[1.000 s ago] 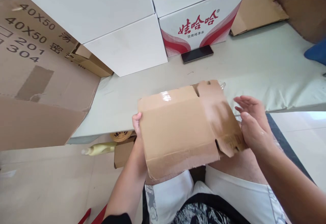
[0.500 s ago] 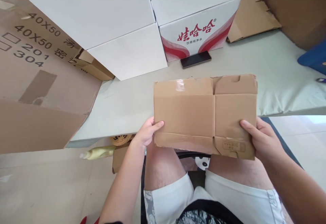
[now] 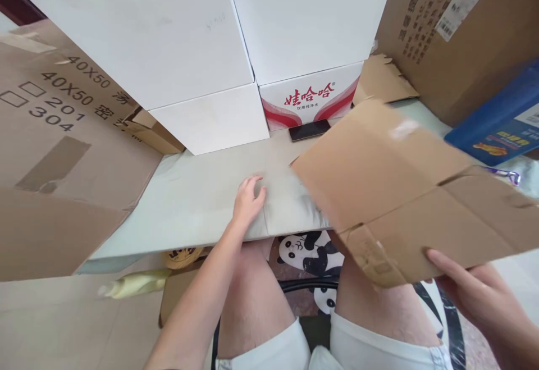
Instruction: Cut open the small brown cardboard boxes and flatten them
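Observation:
A flattened cardboard box tilts in the air on the right, its creases and a strip of clear tape showing. My right hand grips its lower edge, the thumb on the near face and the other fingers hidden behind. My left hand is off the cardboard, empty, with its fingers loosely curled and apart just above the pale table cover. Behind the cardboard's upper left corner, a dark phone lies by the white and red carton.
White cartons are stacked at the back. A large printed cardboard box stands left, another brown box at back right. A blue package sits at the right. Below the table edge are a yellowish bottle-like item and panda-print fabric.
My left hand has let go of the cardboard and sits over the table. My right hand has swung the cardboard rightward and turned it at an angle. The view has shifted somewhat.

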Available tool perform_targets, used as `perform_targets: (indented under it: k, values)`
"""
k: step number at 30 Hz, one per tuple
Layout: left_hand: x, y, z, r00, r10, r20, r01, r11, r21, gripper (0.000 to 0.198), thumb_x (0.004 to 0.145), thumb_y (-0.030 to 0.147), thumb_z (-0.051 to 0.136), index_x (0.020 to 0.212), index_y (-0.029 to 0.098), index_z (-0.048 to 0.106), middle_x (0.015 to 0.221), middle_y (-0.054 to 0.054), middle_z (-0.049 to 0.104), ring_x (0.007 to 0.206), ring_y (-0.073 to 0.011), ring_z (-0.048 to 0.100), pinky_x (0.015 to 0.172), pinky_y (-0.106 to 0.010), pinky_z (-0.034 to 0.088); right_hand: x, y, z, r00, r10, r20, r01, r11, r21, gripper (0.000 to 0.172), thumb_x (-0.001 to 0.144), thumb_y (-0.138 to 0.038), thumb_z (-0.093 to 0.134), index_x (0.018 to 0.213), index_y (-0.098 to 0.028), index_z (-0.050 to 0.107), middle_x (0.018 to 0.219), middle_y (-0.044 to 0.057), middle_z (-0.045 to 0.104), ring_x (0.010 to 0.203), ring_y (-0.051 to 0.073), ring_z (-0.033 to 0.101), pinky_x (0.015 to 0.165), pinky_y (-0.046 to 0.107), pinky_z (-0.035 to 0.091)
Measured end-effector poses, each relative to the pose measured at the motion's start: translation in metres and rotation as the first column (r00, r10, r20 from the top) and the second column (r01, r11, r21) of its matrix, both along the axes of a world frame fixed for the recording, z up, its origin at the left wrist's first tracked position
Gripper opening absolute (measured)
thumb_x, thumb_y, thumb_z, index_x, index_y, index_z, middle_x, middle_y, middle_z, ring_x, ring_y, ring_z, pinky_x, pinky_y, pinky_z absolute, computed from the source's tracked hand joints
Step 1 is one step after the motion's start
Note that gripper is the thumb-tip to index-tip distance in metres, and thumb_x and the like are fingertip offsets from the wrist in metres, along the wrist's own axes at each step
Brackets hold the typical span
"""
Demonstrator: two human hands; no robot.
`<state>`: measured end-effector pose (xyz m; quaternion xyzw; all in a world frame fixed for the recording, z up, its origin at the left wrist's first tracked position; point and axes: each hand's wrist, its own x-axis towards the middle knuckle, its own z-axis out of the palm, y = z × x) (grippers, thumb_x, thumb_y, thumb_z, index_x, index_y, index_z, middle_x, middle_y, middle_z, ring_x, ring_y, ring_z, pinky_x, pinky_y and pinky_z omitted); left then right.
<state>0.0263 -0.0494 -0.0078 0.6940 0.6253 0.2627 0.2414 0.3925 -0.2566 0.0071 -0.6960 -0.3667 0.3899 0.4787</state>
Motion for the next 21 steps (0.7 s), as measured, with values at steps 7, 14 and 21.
perform_targets:
  k: [7, 14, 21]
  values:
    - [0.015, -0.016, -0.029, 0.905, -0.066, -0.421, 0.094, 0.994, 0.046, 0.049, 0.095, 0.032, 0.049, 0.140, 0.017, 0.061, 0.158, -0.017, 0.050, 0.153, -0.0400, 0.036, 0.125, -0.059, 0.027, 0.013, 0.070, 0.042, 0.882, -0.428, 0.196, 0.436, 0.900, 0.005, 0.022, 0.075, -0.044, 0.081, 0.073, -0.027, 0.067, 0.090, 0.011, 0.076, 0.083, 0.031, 0.076, 0.078, 0.044, 0.068]
    - [0.019, -0.012, -0.022, 0.865, -0.079, -0.495, 0.095, 0.995, 0.007, 0.052, 0.096, 0.032, 0.047, 0.142, 0.013, 0.060, 0.156, -0.019, 0.051, 0.151, -0.0414, 0.038, 0.123, -0.058, 0.031, 0.028, 0.235, 0.063, 0.864, -0.493, 0.107, 0.434, 0.835, 0.338, 0.017, 0.076, -0.012, 0.071, 0.092, -0.008, 0.068, 0.110, 0.018, 0.075, 0.092, 0.025, 0.076, 0.068, 0.033, 0.063]
    - [0.019, -0.013, -0.024, 0.870, -0.084, -0.486, 0.090, 0.996, -0.010, 0.052, 0.096, 0.034, 0.049, 0.143, 0.015, 0.059, 0.157, -0.018, 0.050, 0.151, -0.0413, 0.036, 0.123, -0.059, 0.030, 0.047, 0.351, 0.078, 0.934, -0.343, 0.106, 0.340, 0.940, 0.040, 0.019, 0.084, -0.026, 0.056, 0.073, -0.017, 0.044, 0.118, 0.031, 0.067, 0.108, 0.032, 0.072, 0.066, 0.039, 0.051]
